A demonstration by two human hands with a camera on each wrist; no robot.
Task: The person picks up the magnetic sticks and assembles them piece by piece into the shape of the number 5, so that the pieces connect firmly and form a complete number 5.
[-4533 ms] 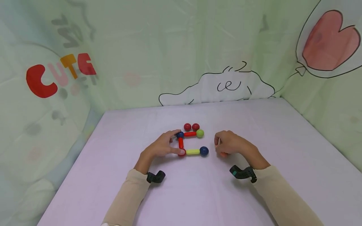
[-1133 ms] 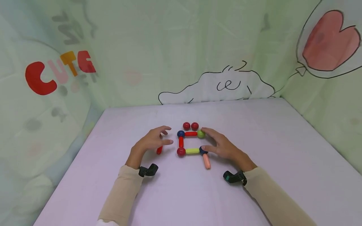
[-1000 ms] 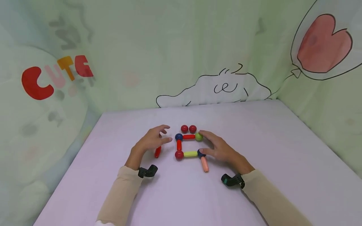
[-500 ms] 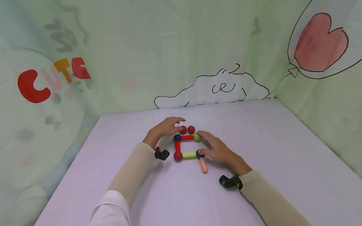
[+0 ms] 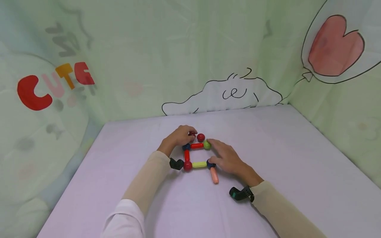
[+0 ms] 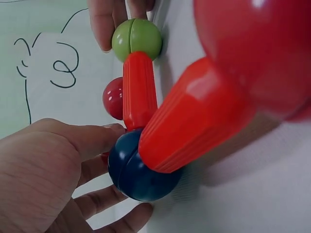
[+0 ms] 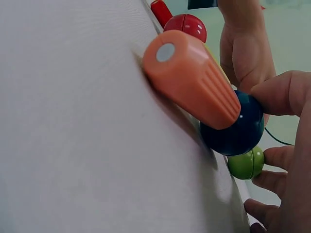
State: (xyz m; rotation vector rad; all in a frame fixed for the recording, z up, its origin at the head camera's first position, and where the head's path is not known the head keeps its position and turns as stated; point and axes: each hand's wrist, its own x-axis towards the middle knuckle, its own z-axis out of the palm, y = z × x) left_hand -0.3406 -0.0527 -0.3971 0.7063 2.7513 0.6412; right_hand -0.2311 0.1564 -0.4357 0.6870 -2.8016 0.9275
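Note:
On the table, magnetic sticks and balls form a three-sided frame: a green ball (image 5: 207, 145), a red stick (image 5: 197, 145), a navy ball (image 6: 141, 170), another red stick (image 5: 187, 155), a red ball (image 5: 187, 166), a yellow stick (image 5: 199, 164) and a second navy ball (image 7: 238, 128). From that last ball an orange stick (image 7: 189, 77) points toward the person. My left hand (image 5: 179, 135) pinches a loose red ball (image 5: 191, 135), mostly hidden by its fingers, behind the frame. The right hand (image 5: 227, 157) spans the frame's right side, thumb touching the navy ball, fingertips on the green one.
Another loose red ball (image 5: 200, 137) lies just right of the left fingertips. In the right wrist view a red stick (image 7: 160, 12) shows beyond the frame's red ball. Printed cloth walls (image 5: 134, 66) enclose the back and sides of the table (image 5: 268, 138).
My left hand has moved right and away from the person, from beside the frame to a loose red ball, and now grips it. The right hand keeps its hold spot; earlier it placed the orange stick.

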